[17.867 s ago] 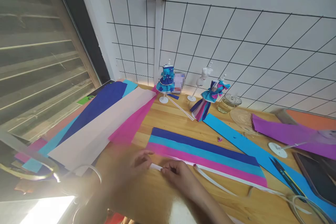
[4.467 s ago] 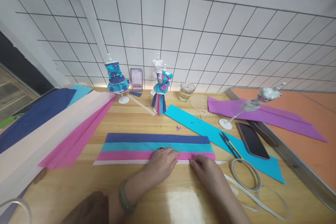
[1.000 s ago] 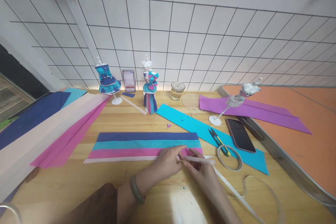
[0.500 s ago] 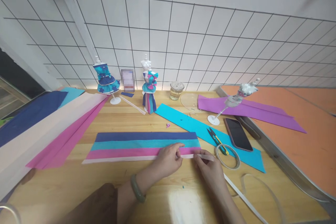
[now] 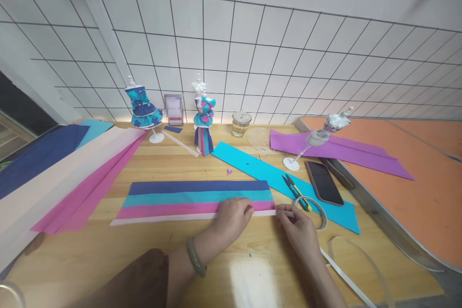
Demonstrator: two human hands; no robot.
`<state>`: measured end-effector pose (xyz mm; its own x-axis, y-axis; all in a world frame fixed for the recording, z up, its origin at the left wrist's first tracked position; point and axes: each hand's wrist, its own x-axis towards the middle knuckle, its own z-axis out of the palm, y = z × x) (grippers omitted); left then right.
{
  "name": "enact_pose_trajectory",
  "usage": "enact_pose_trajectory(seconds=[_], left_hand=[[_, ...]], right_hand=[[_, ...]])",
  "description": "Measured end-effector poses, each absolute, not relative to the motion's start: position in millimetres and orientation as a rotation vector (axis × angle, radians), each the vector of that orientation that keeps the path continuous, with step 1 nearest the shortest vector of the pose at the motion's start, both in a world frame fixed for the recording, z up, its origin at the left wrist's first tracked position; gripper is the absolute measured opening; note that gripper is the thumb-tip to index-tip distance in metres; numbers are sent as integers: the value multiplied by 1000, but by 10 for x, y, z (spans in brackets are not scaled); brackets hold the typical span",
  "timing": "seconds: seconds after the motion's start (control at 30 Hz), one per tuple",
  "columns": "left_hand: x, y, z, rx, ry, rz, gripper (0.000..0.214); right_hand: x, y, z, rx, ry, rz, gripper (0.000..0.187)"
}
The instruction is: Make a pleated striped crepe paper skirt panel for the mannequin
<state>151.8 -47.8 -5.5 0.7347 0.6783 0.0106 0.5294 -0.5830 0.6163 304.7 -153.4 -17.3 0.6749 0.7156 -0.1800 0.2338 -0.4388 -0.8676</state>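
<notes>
A striped crepe-paper sheet [image 5: 197, 197] lies flat on the wooden table in bands of navy, turquoise and pink. A narrow white strip [image 5: 162, 219] runs along its near edge. My left hand [image 5: 234, 218] rests on that edge with its fingers curled in; whether anything is between them is hidden. At the sheet's right end, my right hand [image 5: 298, 228] pinches the white strip between thumb and fingers. Its loose tail passes beneath my right wrist toward the front right. Just beyond the right hand are a tape roll [image 5: 322, 211] and yellow-and-green thread snips [image 5: 298, 193].
A turquoise paper strip [image 5: 249, 163] and a phone [image 5: 325, 183] lie to the right. Small mannequins [image 5: 204, 142] stand behind, one leaning [image 5: 317, 137] by purple paper [image 5: 364, 156]. A glass cup [image 5: 241, 124] is at the back. Coloured paper [image 5: 83, 168] covers the left.
My right hand has shifted slightly right, past the sheet's end, still pinching the strip. The left hand's extended finger has curled in. The view has shifted a little.
</notes>
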Motion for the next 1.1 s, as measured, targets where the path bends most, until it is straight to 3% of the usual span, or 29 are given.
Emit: enact_pose_trajectory(seconds=[0.33, 0.63, 0.97, 1.1], left_hand=[[1609, -543, 24, 2590, 875, 32, 19], [1799, -513, -144, 2599, 588, 344, 29], [1857, -461, -127, 2491, 602, 352, 32], [1855, -443, -96, 2470, 600, 352, 30]], right_hand=[[3067, -1583, -96, -1986, -762, 602, 37], [3019, -1593, -75, -1899, -745, 650, 38], [3227, -1669, -211, -1913, -872, 588, 45], [3281, -1712, -236, -1982, -989, 551, 37]])
